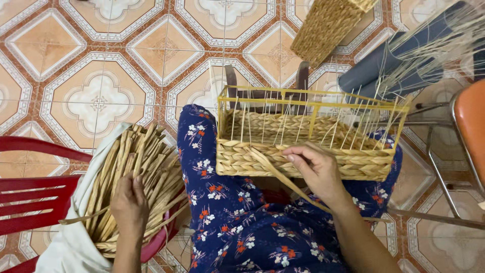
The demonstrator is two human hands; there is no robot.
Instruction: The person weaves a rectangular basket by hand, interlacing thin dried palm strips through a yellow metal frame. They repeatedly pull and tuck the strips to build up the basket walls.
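Note:
A half-woven rectangular basket point(353, 167) rests on my lap, with a yellow wire frame point(313, 103) and thin upright strands rising above the braided lower rows. My right hand point(316, 169) lies against the basket's near wall and pinches a long flat straw strand point(283, 177) that trails down over my knee. My left hand point(129, 202) reaches into a bundle of dried flat straw strips point(146, 167) lying on a white cloth point(65, 242) at my left; its fingers are closed around a few strips.
A red plastic chair point(30, 197) holds the cloth and straw at left. A finished woven basket point(328, 25) stands on the tiled floor ahead. A dark rolled mat point(379, 65), loose thin fibres point(434, 45) and an orange metal-framed chair point(470, 121) are at right.

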